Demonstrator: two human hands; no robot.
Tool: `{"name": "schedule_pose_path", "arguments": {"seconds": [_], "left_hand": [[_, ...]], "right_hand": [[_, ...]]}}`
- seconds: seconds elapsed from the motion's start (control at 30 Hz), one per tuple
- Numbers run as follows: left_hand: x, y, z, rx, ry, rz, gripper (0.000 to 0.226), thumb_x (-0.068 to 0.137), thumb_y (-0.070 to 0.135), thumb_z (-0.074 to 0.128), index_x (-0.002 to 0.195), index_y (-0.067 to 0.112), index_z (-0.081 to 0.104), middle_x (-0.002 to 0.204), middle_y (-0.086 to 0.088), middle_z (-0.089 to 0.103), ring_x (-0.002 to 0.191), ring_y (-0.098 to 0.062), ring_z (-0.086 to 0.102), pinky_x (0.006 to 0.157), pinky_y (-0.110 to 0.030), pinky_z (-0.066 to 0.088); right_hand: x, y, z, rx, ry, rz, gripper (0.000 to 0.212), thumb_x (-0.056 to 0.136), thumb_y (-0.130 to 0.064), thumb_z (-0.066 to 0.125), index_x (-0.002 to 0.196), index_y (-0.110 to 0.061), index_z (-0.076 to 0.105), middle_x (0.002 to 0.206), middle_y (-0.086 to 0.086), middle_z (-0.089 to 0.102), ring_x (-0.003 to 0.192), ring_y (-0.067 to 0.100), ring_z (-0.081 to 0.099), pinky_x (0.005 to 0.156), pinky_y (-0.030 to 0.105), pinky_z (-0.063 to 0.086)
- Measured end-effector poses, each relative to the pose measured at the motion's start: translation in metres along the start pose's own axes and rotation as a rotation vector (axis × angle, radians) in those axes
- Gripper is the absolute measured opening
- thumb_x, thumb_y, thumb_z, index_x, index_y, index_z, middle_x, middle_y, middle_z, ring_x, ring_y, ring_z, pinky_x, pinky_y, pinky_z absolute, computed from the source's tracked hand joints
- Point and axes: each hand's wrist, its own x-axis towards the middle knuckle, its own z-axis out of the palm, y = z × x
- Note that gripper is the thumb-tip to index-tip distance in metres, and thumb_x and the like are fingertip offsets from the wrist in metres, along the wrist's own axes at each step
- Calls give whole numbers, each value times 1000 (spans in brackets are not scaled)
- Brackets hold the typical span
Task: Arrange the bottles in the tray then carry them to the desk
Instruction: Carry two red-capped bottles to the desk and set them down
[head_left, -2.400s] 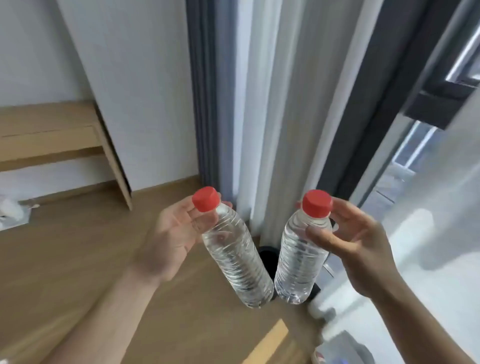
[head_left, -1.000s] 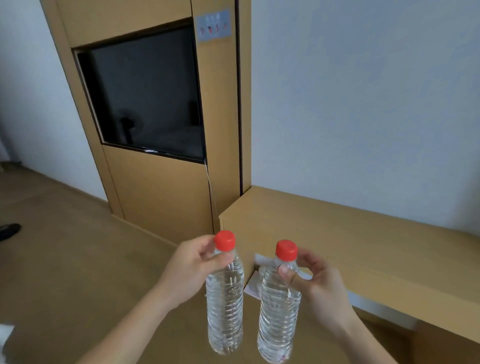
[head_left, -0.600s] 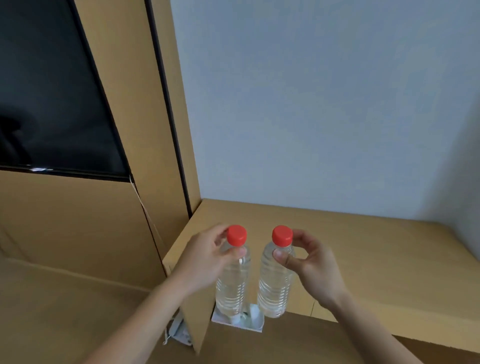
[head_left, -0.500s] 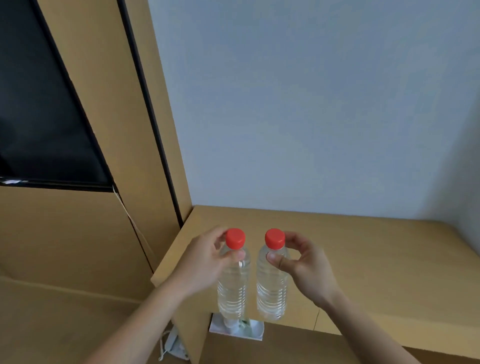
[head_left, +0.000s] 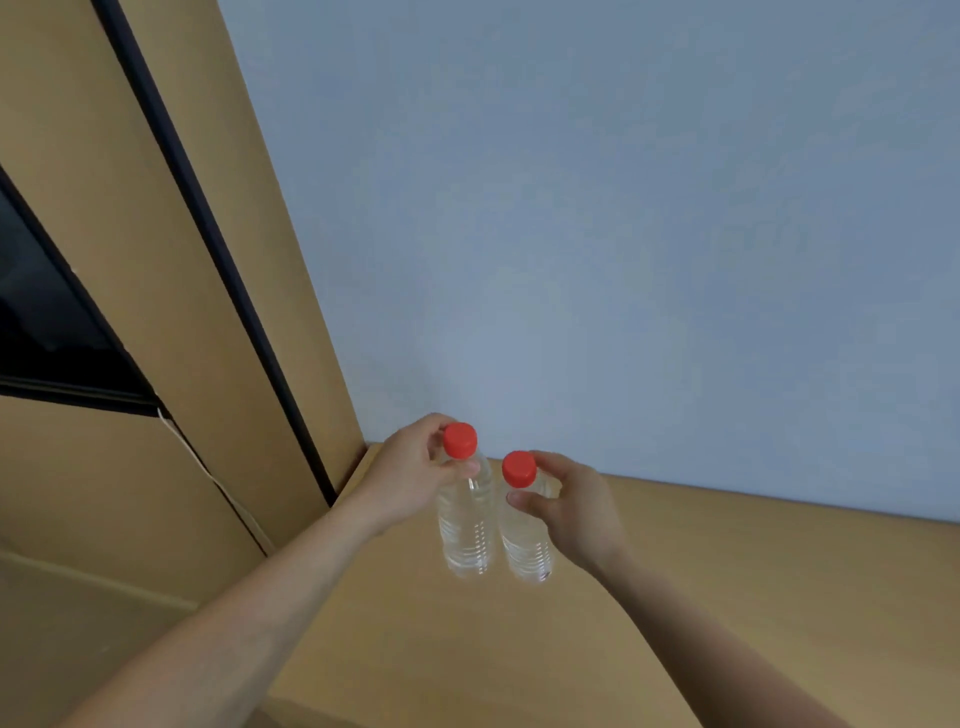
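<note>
Both bottles have advanced from the desk's front edge to over the desk top. Left hand pinches the left bottle below its red cap; right hand pinches the right bottle likewise. Bottles upright, just beside each other; contact with desk uncertain.

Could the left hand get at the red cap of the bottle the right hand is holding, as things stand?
Probably not yet. The left hand is closed around its own bottle at the neck. The other red cap sits close by and uncovered above the right hand, so only that occupied grip hinders it.
</note>
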Motion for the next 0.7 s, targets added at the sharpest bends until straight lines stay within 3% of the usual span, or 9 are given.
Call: {"name": "schedule_pose_path", "arguments": {"seconds": [0.1,0.17,0.33,0.53,0.7], "left_hand": [[48,-4,9,173,-16,25,26,76,27,72,95,23,55,80,11,58,77,-13,56,67,-26,42],[75,-9,14,237,-67,26,29,77,30,71,99,20,55,85,6,60,79,-18,56,72,-32,46],[135,-33,5,165,-63,-15,30,76,23,72,103,16,60,97,-3,64,90,-24,60,81,-36,51],[191,-70,-10,141,-66,40,28,74,22,74,99,16,63,97,-3,59,85,-19,53,76,-27,41],[218,-98,-12,102,-95,26,17,73,18,74,81,14,60,85,0,56,75,-18,48,69,-27,38]], "right_hand": [[40,11,6,-72,22,60,34,73,-19,74,105,-28,68,97,-16,65,96,3,54,82,21,37],[63,16,7,-55,56,100,33,73,-16,74,103,-27,69,96,-11,64,95,6,54,83,22,37],[118,16,14,51,166,116,33,69,-15,76,79,-44,63,94,-16,63,91,2,55,76,18,39],[178,25,42,108,258,202,34,71,-13,77,103,-21,69,103,-5,64,96,7,56,83,23,41],[203,36,69,79,346,295,41,72,-14,77,112,-15,67,100,-3,63,100,13,57,85,25,39]]}}
